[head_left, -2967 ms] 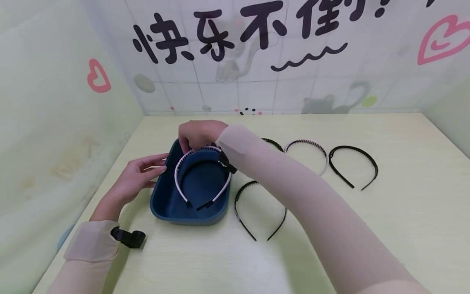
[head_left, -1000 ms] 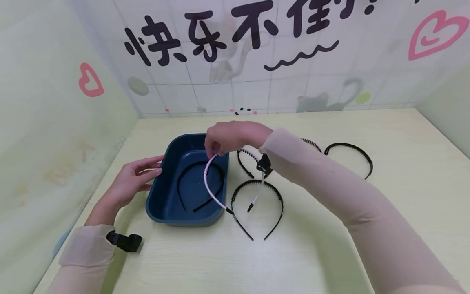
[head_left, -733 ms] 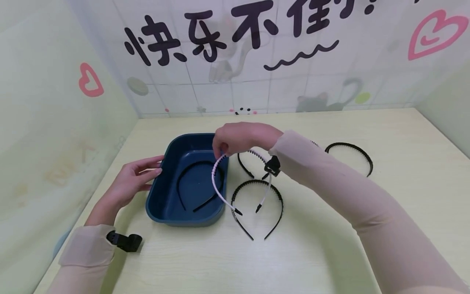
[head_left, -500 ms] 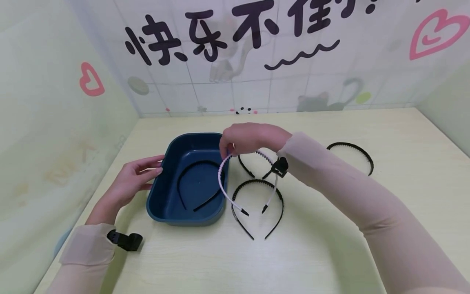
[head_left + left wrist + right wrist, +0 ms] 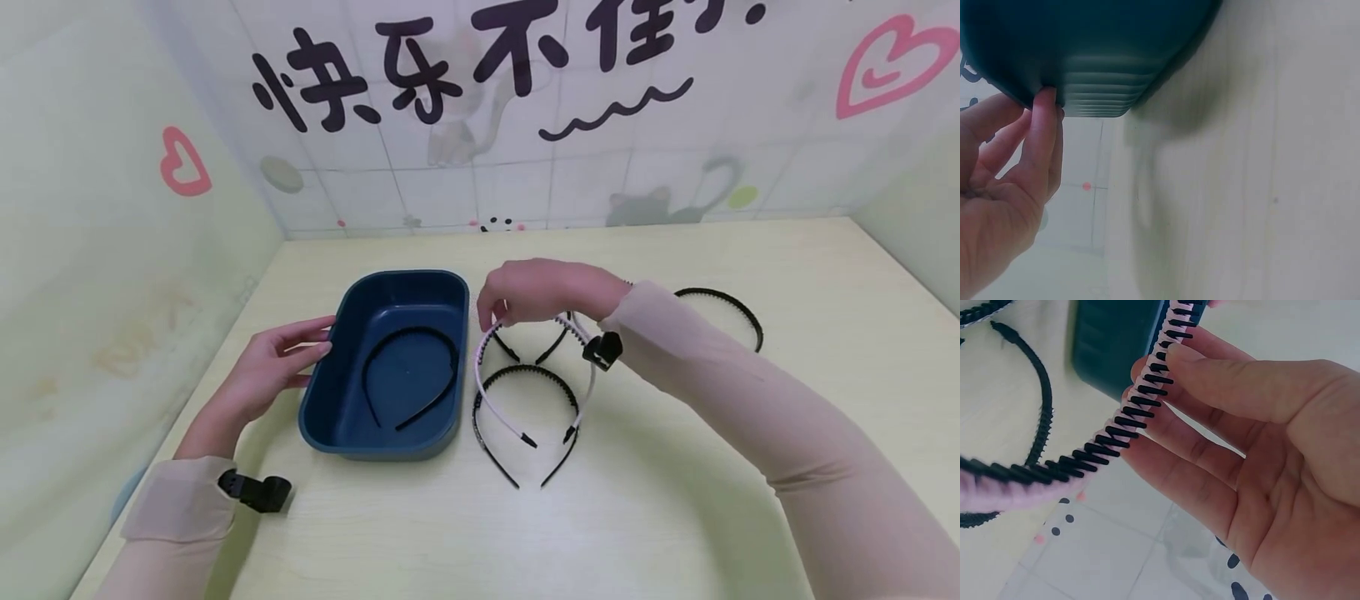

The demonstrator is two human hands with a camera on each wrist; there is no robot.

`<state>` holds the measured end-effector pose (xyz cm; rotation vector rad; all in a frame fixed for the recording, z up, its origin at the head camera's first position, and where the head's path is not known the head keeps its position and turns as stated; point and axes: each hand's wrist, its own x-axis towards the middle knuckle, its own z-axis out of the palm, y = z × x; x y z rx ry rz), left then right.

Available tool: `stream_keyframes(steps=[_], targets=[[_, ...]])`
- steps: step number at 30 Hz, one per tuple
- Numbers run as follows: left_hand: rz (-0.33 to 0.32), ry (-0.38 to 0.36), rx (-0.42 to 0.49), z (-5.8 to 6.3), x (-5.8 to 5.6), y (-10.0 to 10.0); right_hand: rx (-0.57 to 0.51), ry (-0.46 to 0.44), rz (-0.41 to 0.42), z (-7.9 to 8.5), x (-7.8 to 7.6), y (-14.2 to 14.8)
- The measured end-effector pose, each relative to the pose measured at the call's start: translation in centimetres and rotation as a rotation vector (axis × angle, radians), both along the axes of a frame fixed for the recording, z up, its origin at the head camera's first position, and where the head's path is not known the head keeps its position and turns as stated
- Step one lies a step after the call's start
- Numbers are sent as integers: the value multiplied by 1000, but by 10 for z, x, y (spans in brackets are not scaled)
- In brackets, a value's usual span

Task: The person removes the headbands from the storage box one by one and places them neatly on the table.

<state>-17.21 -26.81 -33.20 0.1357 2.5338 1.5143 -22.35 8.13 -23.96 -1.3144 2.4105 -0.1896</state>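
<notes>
My left hand [image 5: 273,362] rests its fairly straight fingertips against the outer left wall of a dark blue plastic bin [image 5: 322,437]. In the left wrist view the fingertips [image 5: 1044,103] touch the bin's side. A black headband [image 5: 367,371] lies inside the bin. To the right of the bin, my right hand [image 5: 540,287] pinches a pale pink headband [image 5: 482,375] by its upper arc, black tips hanging down. The right wrist view shows its black teeth [image 5: 1141,400] between thumb and fingers. Behind the held headband, a black toothed headband [image 5: 525,367] lies on the table.
Another black headband [image 5: 506,346] lies farther back, partly covered by the right hand. One more black headband [image 5: 750,315] is at the far right. My right sleeve [image 5: 720,375] hides most of a pale headband. A printed backdrop [image 5: 420,200] stands along the table's back edge.
My right hand has lifted the pink headband out of the bin and carried it right, over the black headbands on the table. The left hand has stayed against the bin.
</notes>
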Motion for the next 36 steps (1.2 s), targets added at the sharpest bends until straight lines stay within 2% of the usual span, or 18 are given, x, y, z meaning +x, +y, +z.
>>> stream_keyframes(steps=[12, 24, 36], targets=[[-5, -2, -12, 3, 2, 1, -44, -21, -45, -10, 6, 28], [-14, 7, 6, 0, 1, -1, -58, -47, -98, -20, 14, 55], [-16, 11, -6, 1, 1, 0, -81, -34, -103, -34, 20, 73]])
